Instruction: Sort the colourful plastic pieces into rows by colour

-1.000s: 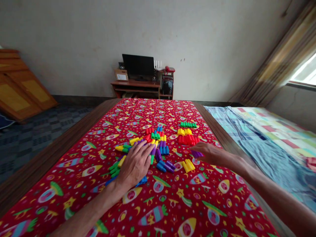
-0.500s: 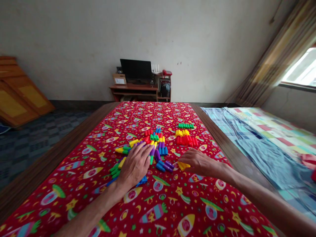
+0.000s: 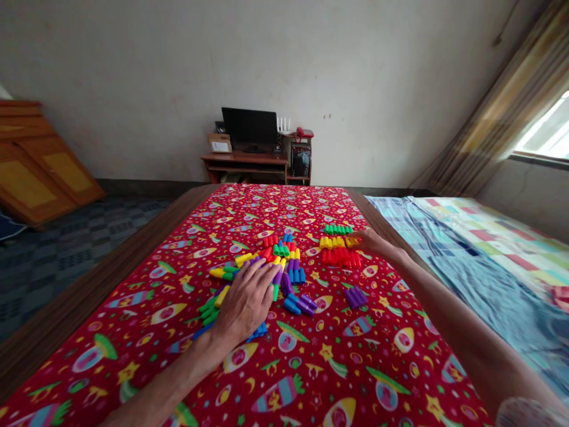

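My left hand point(image 3: 246, 299) lies palm down on a mixed pile of bullet-shaped plastic building blocks, its fingers stretched out. Around it show green blocks point(image 3: 208, 309), a yellow block point(image 3: 221, 296) and blue blocks point(image 3: 258, 331), partly covered by the hand. My right hand point(image 3: 371, 242) reaches to the right side, fingers closed on a yellow block point(image 3: 352, 242) at the end of a yellow row point(image 3: 332, 242). Beyond that row lies a green row point(image 3: 338, 229); on the near side is a red row point(image 3: 341, 257). Purple blocks point(image 3: 356, 296) lie side by side nearer to me.
A red patterned cloth point(image 3: 284, 367) covers the table, whose brown edge point(image 3: 151, 231) shows at the left. Blue and purple blocks point(image 3: 301, 304) lie right of the pile. A bed point(image 3: 448, 255) stands to the right; a desk with a monitor point(image 3: 250, 127) is beyond the table.
My right hand has moved away from me and rightward with the yellow block, to the end of the yellow row. The purple blocks it covered now show. My left hand stays on the pile.
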Motion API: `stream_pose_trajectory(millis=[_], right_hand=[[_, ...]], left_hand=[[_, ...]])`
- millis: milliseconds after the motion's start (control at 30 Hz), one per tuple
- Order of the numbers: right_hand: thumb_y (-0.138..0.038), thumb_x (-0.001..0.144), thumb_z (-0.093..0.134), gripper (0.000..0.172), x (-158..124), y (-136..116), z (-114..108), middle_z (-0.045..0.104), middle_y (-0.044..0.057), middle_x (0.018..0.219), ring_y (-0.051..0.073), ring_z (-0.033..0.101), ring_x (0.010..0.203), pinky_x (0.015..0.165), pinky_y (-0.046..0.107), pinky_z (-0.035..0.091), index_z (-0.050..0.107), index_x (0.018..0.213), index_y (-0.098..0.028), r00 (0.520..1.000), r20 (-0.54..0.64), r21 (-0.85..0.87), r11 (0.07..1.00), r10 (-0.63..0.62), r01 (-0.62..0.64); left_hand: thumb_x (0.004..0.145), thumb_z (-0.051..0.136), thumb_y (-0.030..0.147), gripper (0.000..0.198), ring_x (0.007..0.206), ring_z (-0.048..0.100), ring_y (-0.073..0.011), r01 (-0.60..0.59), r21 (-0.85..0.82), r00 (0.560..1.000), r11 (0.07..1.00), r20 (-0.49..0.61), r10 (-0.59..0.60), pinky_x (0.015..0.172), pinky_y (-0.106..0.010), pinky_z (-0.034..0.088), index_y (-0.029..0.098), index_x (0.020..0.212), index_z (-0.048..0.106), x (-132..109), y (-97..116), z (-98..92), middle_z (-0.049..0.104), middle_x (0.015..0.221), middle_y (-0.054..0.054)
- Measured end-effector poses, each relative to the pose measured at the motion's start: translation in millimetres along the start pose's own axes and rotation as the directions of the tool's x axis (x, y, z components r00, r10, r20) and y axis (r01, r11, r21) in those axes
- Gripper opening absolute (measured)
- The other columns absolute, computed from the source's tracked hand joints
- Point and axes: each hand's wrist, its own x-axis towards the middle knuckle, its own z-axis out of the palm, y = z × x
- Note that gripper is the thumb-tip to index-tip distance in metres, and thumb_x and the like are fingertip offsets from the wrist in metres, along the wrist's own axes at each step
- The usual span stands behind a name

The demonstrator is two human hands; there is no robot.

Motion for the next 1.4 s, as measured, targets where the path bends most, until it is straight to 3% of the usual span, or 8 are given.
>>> stream_pose_trajectory(millis=[167, 300, 533, 700, 867, 1100, 1300, 1400], right_hand=[[-0.019, 0.079, 0.067, 0.027, 1, -3, 1, 0.075, 0.01, 0.095, 0.021, 0.068, 0.083, 0.073, 0.027, 0.048, 0.071, 0.106, -0.016, 0.998, -0.012, 0.021, 0.998, -0.053, 0.054], [-0.023, 0.088, 0.054, 0.022, -2, -15, -13, 0.071, 0.007, 0.077, 0.016, 0.062, 0.066, 0.061, 0.024, 0.041, 0.07, 0.098, -0.013, 0.992, -0.107, -0.011, 0.998, -0.063, 0.062], [-0.022, 0.094, 0.046, 0.024, 6, -108, -9, 0.066, 0.003, 0.071, 0.011, 0.055, 0.061, 0.058, 0.022, 0.035, 0.068, 0.088, -0.015, 0.927, -0.123, 0.094, 0.926, -0.354, 0.366], [-0.025, 0.091, 0.058, 0.018, 30, -158, 24, 0.07, 0.011, 0.087, 0.018, 0.063, 0.08, 0.067, 0.025, 0.041, 0.067, 0.102, -0.014, 0.955, 0.08, -0.059, 0.955, -0.284, 0.289], [-0.029, 0.091, 0.058, 0.026, 48, -163, 46, 0.069, 0.014, 0.099, 0.021, 0.063, 0.092, 0.077, 0.027, 0.045, 0.063, 0.112, -0.014, 0.975, 0.033, -0.062, 0.974, -0.218, 0.219], [-0.018, 0.076, 0.064, 0.036, 52, -155, 46, 0.059, -0.005, 0.067, 0.01, 0.052, 0.059, 0.055, 0.02, 0.037, 0.061, 0.112, -0.018, 0.999, -0.032, 0.22, 0.975, -0.026, 0.032], [-0.013, 0.077, 0.06, 0.037, 19, -151, 25, 0.065, -0.001, 0.08, 0.01, 0.056, 0.067, 0.061, 0.021, 0.042, 0.06, 0.114, -0.017, 0.98, -0.141, 0.503, 0.842, -0.143, 0.195], [-0.016, 0.081, 0.061, 0.031, 2, -161, 14, 0.069, 0.004, 0.092, 0.012, 0.062, 0.076, 0.067, 0.023, 0.047, 0.062, 0.111, -0.016, 0.956, -0.152, 0.583, 0.759, -0.25, 0.291]], left_hand=[[0.095, 0.037, 0.021, 0.042, 0.127, 0.051, -0.0271, 0.0, -0.001, 1.0, 1.0, -0.006, 0.0, 0.11, -0.05, 0.038, 0.013, 0.132, 0.055, 0, 0, 0.2, 0.064, 0.129, -0.011], [0.095, 0.037, 0.022, 0.042, 0.126, 0.051, -0.0267, 0.008, -0.009, 1.0, 1.0, -0.007, -0.008, 0.11, -0.05, 0.039, 0.015, 0.131, 0.056, 1, 1, 0.0, 0.065, 0.128, -0.01], [0.094, 0.038, 0.022, 0.042, 0.128, 0.05, -0.0266, 0.022, -0.025, 1.0, 0.999, -0.009, -0.022, 0.111, -0.049, 0.038, 0.018, 0.133, 0.055, 0, 1, -0.4, 0.064, 0.129, -0.009], [0.095, 0.038, 0.021, 0.043, 0.13, 0.047, -0.0264, 0.023, -0.035, 1.0, 0.999, 0.004, -0.023, 0.112, -0.049, 0.036, 0.017, 0.136, 0.052, -1, 0, 1.0, 0.062, 0.132, -0.009], [0.095, 0.038, 0.021, 0.044, 0.13, 0.047, -0.0261, 0.017, -0.028, 1.0, 0.999, 0.008, -0.017, 0.112, -0.048, 0.036, 0.015, 0.136, 0.052, -2, 0, 1.3, 0.062, 0.132, -0.009], [0.095, 0.037, 0.02, 0.043, 0.13, 0.047, -0.0272, 0.022, -0.046, 1.0, 0.999, 0.011, -0.021, 0.112, -0.049, 0.035, 0.016, 0.136, 0.051, -2, 1, 0.8, 0.061, 0.133, -0.01], [0.098, 0.038, 0.026, 0.058, 0.14, 0.035, -0.0305, 0.091, -0.123, 0.978, 0.988, -0.177, -0.112, 0.112, -0.052, 0.034, 0.019, 0.152, 0.019, -1, 2, 1.8, 0.032, 0.155, -0.017], [0.098, 0.042, 0.035, 0.062, 0.138, 0.04, -0.0291, 0.088, -0.201, 0.968, 0.976, -0.213, -0.131, 0.113, -0.053, 0.032, 0.02, 0.152, 0.015, 0, 1, 0.8, 0.042, 0.149, -0.017]])
